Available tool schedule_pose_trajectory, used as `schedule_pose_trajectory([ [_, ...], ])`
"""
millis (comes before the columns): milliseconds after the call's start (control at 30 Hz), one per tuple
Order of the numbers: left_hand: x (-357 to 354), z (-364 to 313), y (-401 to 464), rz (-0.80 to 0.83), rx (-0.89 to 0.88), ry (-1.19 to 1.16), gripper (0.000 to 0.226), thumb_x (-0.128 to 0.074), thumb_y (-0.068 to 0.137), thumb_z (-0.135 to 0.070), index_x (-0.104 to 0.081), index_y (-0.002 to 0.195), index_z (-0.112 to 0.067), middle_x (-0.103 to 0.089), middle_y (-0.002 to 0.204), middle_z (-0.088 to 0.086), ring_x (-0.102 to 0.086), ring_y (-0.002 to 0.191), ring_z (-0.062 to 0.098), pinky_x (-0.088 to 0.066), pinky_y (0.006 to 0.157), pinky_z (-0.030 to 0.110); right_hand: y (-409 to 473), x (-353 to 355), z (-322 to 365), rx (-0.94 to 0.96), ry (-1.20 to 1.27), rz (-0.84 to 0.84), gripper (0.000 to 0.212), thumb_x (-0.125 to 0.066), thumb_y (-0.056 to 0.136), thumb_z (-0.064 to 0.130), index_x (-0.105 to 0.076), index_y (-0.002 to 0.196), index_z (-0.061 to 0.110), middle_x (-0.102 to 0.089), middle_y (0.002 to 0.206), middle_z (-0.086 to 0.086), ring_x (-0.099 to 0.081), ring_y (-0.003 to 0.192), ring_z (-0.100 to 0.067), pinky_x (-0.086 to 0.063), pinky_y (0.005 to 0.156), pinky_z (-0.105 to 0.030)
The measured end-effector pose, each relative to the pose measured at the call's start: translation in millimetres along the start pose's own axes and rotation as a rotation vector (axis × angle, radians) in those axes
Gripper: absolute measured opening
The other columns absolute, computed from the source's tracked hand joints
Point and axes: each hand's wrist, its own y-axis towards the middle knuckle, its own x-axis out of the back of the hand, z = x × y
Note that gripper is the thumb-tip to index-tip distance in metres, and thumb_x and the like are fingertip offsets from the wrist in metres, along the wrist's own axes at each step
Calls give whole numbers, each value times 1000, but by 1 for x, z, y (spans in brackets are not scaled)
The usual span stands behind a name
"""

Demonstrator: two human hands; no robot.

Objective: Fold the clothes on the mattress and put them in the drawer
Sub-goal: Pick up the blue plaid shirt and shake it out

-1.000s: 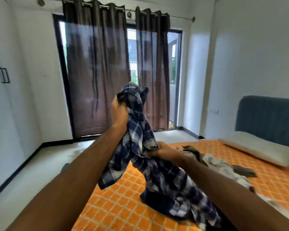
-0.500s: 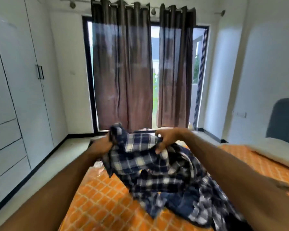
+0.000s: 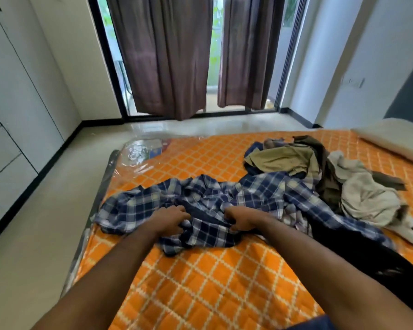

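None of the clothes looks folded yet. A blue plaid shirt (image 3: 200, 206) lies crumpled and spread across the middle of the frame on the orange mattress (image 3: 200, 289), and a heap of unfolded garments (image 3: 320, 177), olive, dark and pale grey, sits right of centre, its edge overlapping the shirt. The drawers (image 3: 3, 163) at the left edge of the frame appear closed, so the whole task seems to remain: flatten and fold this shirt, work through the heap, then stow everything. The left hand (image 3: 169, 221) curls its fingers into a bunch of the plaid cloth; the right hand (image 3: 241, 220) does likewise just beside it, both grips narrow and full of fabric.
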Motion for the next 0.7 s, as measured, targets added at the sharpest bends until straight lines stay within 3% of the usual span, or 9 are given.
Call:
schedule_pose_trajectory([
  [100, -30, -17, 23, 2, -36, 67, 72, -63, 94, -41, -26, 156, -28, -38, 149, 4, -49, 124, 28, -45, 87, 39, 13, -37, -8, -23, -18, -31, 64, -71, 92, 26, -40, 147, 18, -50, 135, -8, -54, 120, -31, -48, 99, -49],
  [200, -54, -25, 38, 31, -30, 112, 74, -51, 99, -46, -12, 160, -26, -37, 151, 8, -52, 120, 29, -43, 87, 38, 26, -61, -19, -29, -18, -127, 70, -72, 92, 30, -35, 151, 25, -43, 137, -7, -50, 120, -31, -48, 99, -49],
  [267, -53, -27, 41, -51, 10, -14, 60, -37, 104, -44, -20, 157, -23, -47, 142, 7, -58, 109, 26, -50, 84, 37, 29, -61, -22, 1, 116, -135, 62, -73, 91, 31, -43, 145, 24, -43, 129, -6, -51, 114, -28, -50, 95, -43],
  [333, -39, -24, 47, -217, 44, -66, 46, -35, 104, -33, -34, 148, -19, -57, 127, 4, -62, 97, 23, -54, 76, 37, 30, -51, -26, 62, 292, -62, 54, -74, 92, 37, -52, 139, 22, -47, 121, -1, -53, 109, -22, -49, 90, -36],
  [433, -23, -18, 58, -387, 24, -20, 43, -46, 96, -12, -46, 139, -21, -56, 130, 3, -57, 110, 23, -51, 84, 35, 25, -33, -27, 154, 376, 39, 44, -70, 97, 28, -58, 136, 15, -54, 112, 3, -54, 101, -15, -43, 83, -28],
  [500, -20, -20, 65, -306, -56, 32, 51, -53, 95, -9, -46, 142, -28, -44, 150, 0, -44, 133, 23, -44, 103, 44, 20, -25, -24, 222, 427, 33, 32, -69, 98, 23, -64, 128, 12, -61, 104, -3, -56, 91, -15, -45, 76, -29],
  [567, -14, -30, 69, -156, -142, 154, 49, -60, 94, -16, -51, 139, -32, -39, 156, -4, -35, 142, 21, -33, 111, 50, 10, -14, -19, 270, 499, 1, 23, -68, 98, 25, -69, 117, 12, -65, 97, -5, -58, 83, -13, -48, 76, -32],
  [700, 12, -44, 57, -90, -199, 233, 29, -61, 96, -30, -62, 125, -33, -65, 119, -7, -59, 113, 16, -34, 104, 46, -18, 5, -15, 294, 558, 40, 19, -76, 92, 24, -68, 106, 13, -67, 92, -2, -61, 79, -13, -51, 72, -35],
])
